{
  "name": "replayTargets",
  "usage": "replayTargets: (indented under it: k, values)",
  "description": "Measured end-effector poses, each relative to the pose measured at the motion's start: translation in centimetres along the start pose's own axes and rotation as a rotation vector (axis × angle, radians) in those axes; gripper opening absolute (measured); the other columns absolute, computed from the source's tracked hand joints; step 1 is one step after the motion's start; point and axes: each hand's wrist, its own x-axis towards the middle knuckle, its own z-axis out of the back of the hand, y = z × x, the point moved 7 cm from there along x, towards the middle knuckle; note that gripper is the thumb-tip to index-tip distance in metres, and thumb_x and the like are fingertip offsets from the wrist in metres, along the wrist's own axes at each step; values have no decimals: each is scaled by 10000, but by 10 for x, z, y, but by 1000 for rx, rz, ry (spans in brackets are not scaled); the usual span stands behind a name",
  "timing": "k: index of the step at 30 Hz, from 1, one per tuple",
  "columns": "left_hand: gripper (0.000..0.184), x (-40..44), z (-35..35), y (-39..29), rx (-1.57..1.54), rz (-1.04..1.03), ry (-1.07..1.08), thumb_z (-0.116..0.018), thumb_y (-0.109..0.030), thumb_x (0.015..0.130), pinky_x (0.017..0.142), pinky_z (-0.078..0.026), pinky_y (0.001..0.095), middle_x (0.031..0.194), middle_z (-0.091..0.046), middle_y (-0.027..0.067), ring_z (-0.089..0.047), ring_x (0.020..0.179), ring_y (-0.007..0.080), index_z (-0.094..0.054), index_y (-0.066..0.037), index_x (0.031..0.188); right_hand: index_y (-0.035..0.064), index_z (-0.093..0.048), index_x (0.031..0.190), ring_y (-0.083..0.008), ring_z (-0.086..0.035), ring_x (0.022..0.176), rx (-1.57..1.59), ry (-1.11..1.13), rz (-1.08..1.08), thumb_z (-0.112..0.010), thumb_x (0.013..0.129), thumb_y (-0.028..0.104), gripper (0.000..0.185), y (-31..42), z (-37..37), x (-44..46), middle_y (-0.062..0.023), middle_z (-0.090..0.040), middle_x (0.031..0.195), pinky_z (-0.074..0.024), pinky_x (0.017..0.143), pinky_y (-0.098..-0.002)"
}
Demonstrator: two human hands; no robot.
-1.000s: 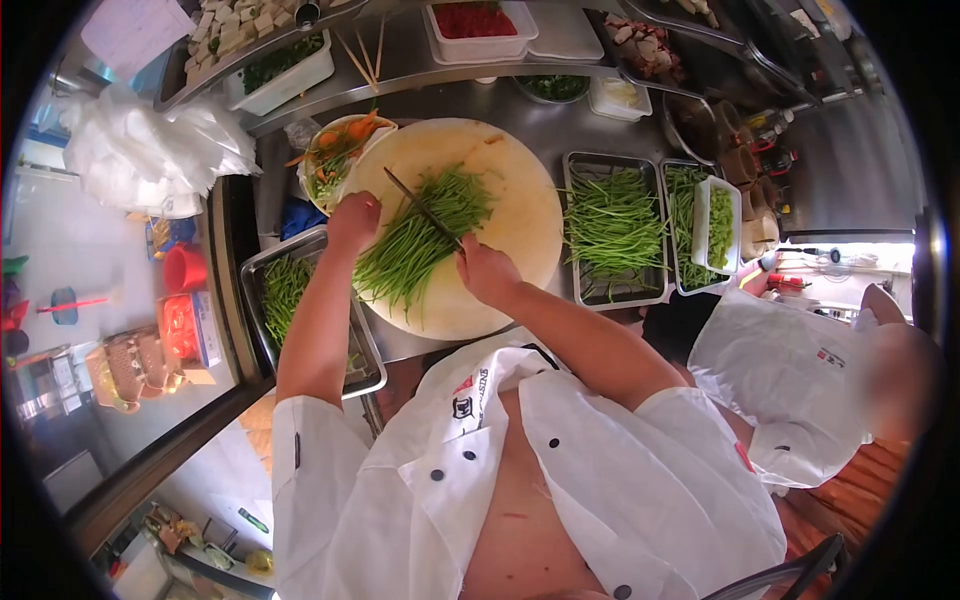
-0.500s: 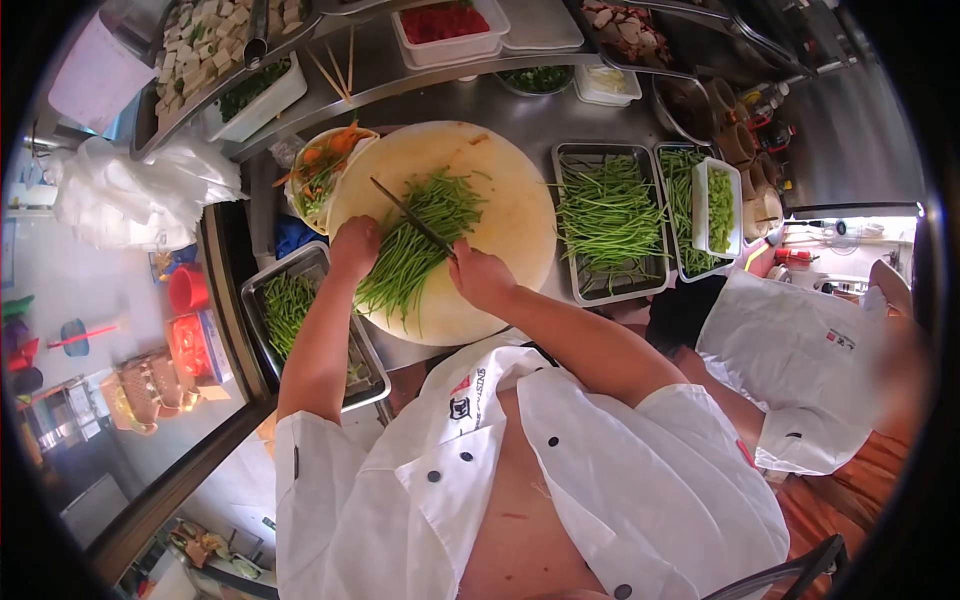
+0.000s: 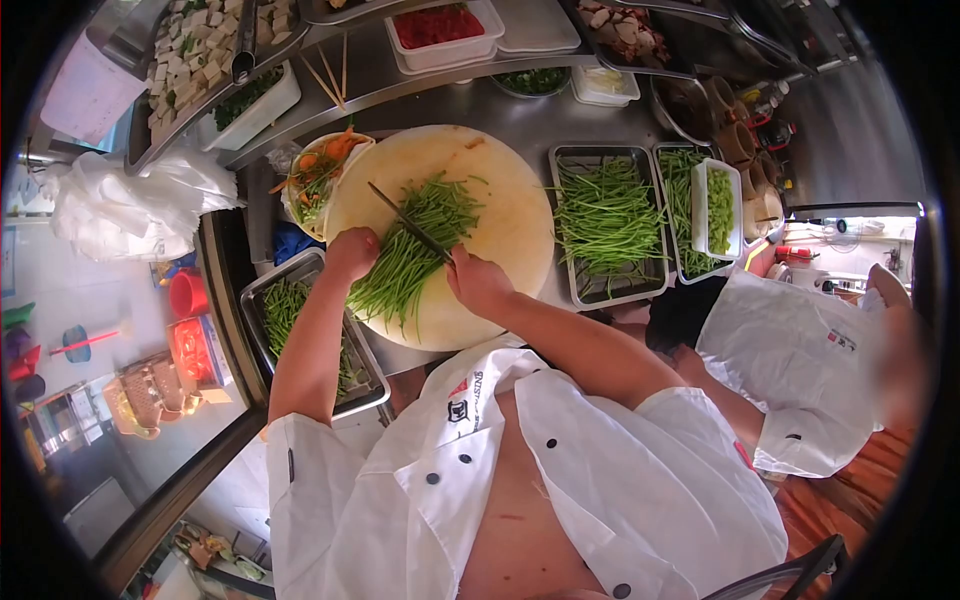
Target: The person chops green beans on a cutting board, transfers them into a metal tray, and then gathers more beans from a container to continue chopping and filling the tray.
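Note:
A heap of long, thin green stems (image 3: 400, 270) lies across a round pale cutting board (image 3: 515, 215); shorter pieces are at its far end. Wrapped around the handle of a knife (image 3: 412, 222) is my right hand (image 3: 480, 282), at the right side of the heap. The dark blade points up and left, lying across the stems. My left hand (image 3: 354, 252) is closed at the heap's left edge, fingers curled against the stems; the fingertips are partly hidden.
Right of the board are metal trays of cut green stems (image 3: 612, 215) and a white tub (image 3: 735, 210). Another tray (image 3: 372, 392) sits at the left, below a bowl of vegetable scraps (image 3: 325, 170). A metal shelf (image 3: 400, 85) runs behind. A co-worker (image 3: 790, 360) stands at right.
Both hands and the knife stay in nearly the same place over the stems. The whole view has shifted slightly.

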Motion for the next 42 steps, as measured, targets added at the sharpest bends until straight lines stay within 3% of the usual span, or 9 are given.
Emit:
replayTargets:
  k: [3,9,13,15,18,21,36,38,42]
  values:
    - [213,-3,-13,-4,29,-16,33,-566,-198,887,829,-561,508,930,-734,199,-701,937,414,-747,-92,922,28,-477,1098,-405,-705,695,29,74,-59,-499,1052,284,261,-3,-3,1,-213,-691,786,-581,647,-514]
    - [213,-28,-32,-26,-57,-90,-10,-552,-198,905,809,-552,526,924,-716,200,-688,908,421,-731,-84,906,28,-469,1095,-415,-701,695,26,86,-79,-512,1048,280,260,-3,-2,1,-216,-685,778,-578,641,-518]
    - [154,-22,-9,-30,-96,-127,-149,-610,-211,914,809,-550,499,933,-680,145,-672,927,382,-728,-118,946,27,-462,1089,-419,-698,684,4,101,-77,-514,1047,273,254,-3,-4,0,-211,-681,760,-577,635,-519]
    - [130,-10,5,-27,-154,-83,-205,-640,-211,910,811,-549,487,937,-667,124,-667,937,366,-728,-128,958,20,-457,1076,-409,-676,614,10,59,-37,-541,1034,248,247,-2,-4,0,-229,-663,735,-549,553,-511]
    - [106,1,19,-41,-202,-231,-365,-680,-199,894,816,-546,475,941,-663,105,-662,936,349,-730,-128,955,19,-452,1076,-408,-674,606,-1,45,-35,-544,1033,251,253,1,-1,1,-226,-663,722,-550,542,-504]
    - [105,11,4,-44,-162,-262,-363,-704,-194,881,808,-546,466,957,-665,92,-661,934,341,-734,-125,955,30,-451,1065,-431,-691,664,10,116,-100,-516,1045,262,242,0,-2,1,-219,-685,758,-568,611,-535]
    - [182,8,4,-26,100,-152,-413,-675,-248,862,749,-546,498,879,-685,153,-679,857,364,-677,-66,861,24,-473,1086,-421,-702,695,29,77,-104,-523,1041,278,264,0,-1,-2,-224,-689,790,-577,629,-522]
    - [168,6,20,5,-188,-44,-457,-677,-245,874,745,-542,480,865,-685,144,-683,855,348,-677,-78,891,24,-466,1093,-425,-689,662,40,40,-88,-537,1034,262,255,-3,-5,-2,-221,-680,755,-562,603,-529]
    - [120,13,74,69,-361,180,-669,-665,-169,890,765,-544,393,916,-728,127,-705,861,289,-711,-75,949,24,-463,1099,-426,-681,634,19,2,-55,-551,1028,250,252,-5,-7,-3,-218,-676,729,-554,581,-526]
